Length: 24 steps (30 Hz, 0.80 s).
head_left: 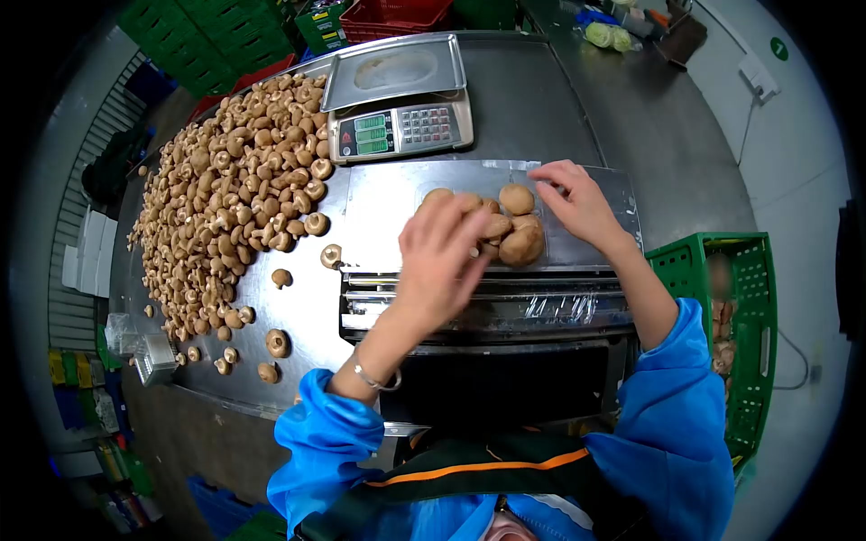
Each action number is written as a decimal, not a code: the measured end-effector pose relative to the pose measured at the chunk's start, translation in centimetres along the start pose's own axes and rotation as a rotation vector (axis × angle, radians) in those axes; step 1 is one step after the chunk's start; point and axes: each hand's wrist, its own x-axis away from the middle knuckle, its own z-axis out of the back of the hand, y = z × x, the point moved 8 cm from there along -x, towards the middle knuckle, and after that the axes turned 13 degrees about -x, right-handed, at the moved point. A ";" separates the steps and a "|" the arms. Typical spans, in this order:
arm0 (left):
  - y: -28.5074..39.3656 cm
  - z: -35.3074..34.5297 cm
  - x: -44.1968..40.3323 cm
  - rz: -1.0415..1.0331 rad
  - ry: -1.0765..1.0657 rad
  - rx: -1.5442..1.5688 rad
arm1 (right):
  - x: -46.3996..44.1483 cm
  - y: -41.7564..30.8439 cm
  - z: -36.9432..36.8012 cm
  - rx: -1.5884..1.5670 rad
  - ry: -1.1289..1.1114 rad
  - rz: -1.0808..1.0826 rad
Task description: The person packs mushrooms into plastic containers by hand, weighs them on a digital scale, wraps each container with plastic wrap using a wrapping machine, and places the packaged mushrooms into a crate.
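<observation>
On the metal plate of the wrapping station (pixel 379 194) lies a small group of brown mushrooms (pixel 521 242). My left hand (pixel 442 252) is over the left side of this group, fingers bent and spread; its palm faces down, and whether the fingertips touch a mushroom is hidden. To the right of the group, my right hand (pixel 575 200) hovers with thumb and fingers apart and nothing between them. Whether a tray lies under the mushrooms cannot be made out. A large heap of mushrooms (pixel 225 189) covers the left part of the table.
A scale (pixel 397 131) with a metal pan stands behind the plate. Film rollers (pixel 505 302) run along the plate's front edge. Clear plastic trays (pixel 155 353) sit at the table's left front corner. A green crate (pixel 762 334) with packed mushrooms is at the right.
</observation>
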 end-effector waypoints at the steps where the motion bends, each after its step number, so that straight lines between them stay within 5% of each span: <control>1: -1.1 0.7 0.1 0.072 -0.003 -0.068 | 0.2 -1.1 -0.1 -0.085 -0.051 -0.069; 4: -4.4 -2.5 0.9 0.217 -0.177 -0.055 | 1.0 -1.7 -3.4 0.001 -0.174 0.201; 7: -3.5 -3.5 0.7 0.156 -0.221 -0.048 | 0.9 -0.2 -4.2 -0.009 -0.138 0.134; 9: -6.0 -4.1 0.4 0.415 -0.309 0.400 | 0.4 0.1 -3.5 -0.213 -0.154 -0.082; 11: -7.3 -3.6 0.6 0.563 -0.320 0.647 | 1.0 -1.3 -2.8 -0.116 -0.201 0.044; 14: -5.4 -5.3 1.0 0.210 -0.267 0.234 | 3.0 -2.7 -4.7 0.325 -0.346 0.269; 16: -3.0 -4.6 1.4 0.060 -0.184 -0.016 | 3.1 -2.4 -4.7 0.192 -0.273 0.237; 24: -2.8 -5.1 1.0 0.153 -0.222 -0.021 | 3.7 -3.0 -4.5 0.098 -0.131 0.293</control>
